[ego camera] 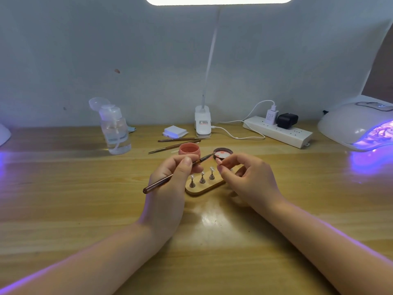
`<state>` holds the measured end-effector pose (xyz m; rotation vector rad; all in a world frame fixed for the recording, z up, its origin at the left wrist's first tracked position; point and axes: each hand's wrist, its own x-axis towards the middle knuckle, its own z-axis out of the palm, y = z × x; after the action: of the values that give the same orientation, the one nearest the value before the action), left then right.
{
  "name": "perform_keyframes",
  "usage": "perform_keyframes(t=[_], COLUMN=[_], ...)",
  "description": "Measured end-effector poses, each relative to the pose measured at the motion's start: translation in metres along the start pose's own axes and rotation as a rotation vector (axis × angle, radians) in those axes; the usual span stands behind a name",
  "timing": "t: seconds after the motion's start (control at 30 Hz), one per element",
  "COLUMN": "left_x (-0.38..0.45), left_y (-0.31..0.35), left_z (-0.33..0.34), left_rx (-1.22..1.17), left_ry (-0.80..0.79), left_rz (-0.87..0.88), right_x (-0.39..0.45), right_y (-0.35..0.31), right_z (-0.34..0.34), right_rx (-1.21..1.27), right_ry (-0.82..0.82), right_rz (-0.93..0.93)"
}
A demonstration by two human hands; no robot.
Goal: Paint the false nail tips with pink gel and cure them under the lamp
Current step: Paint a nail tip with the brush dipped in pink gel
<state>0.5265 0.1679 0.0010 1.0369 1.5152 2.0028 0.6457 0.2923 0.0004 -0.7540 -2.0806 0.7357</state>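
My left hand (170, 182) grips a thin bronze brush (161, 181), its tip pointing up and right toward a nail tip. My right hand (244, 177) pinches a small stand whose nail tip (219, 161) is painted pink, just above a wooden holder board (204, 189). Three metal stands with clear nail tips (202, 177) sit on the board. An open pink gel jar (189, 151) stands behind my left hand, and its lid (222, 153), smeared with pink, lies to its right. The curing lamp (357, 124) glows purple at the far right.
A clear pump bottle (114, 130) stands at the back left. Two spare brushes (176, 144) lie behind the jar, next to a white pad stack (175, 132). A clip desk lamp base (202, 121) and a power strip (278, 132) with chargers line the back wall.
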Motion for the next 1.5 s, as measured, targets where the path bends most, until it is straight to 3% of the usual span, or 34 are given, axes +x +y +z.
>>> perform_keyframes(t=[0.63, 0.9, 1.13, 1.5], left_x=[-0.001, -0.003, -0.004, -0.004], left_y=[-0.004, -0.001, 0.003, 0.001], left_z=[0.001, 0.002, 0.002, 0.004], left_rx=[0.015, 0.005, -0.017, -0.005], left_ry=[0.006, 0.0, -0.034, -0.034], left_rz=[-0.004, 0.028, 0.027, 0.008], right_x=[0.008, -0.003, -0.004, -0.001], right_y=[0.011, 0.003, -0.001, -0.001], right_z=[0.003, 0.003, 0.005, 0.004], right_rx=[-0.351, -0.557, -0.394, -0.451], right_ry=[-0.044, -0.002, -0.092, -0.186], right_rz=[0.119, 0.036, -0.003, -0.041])
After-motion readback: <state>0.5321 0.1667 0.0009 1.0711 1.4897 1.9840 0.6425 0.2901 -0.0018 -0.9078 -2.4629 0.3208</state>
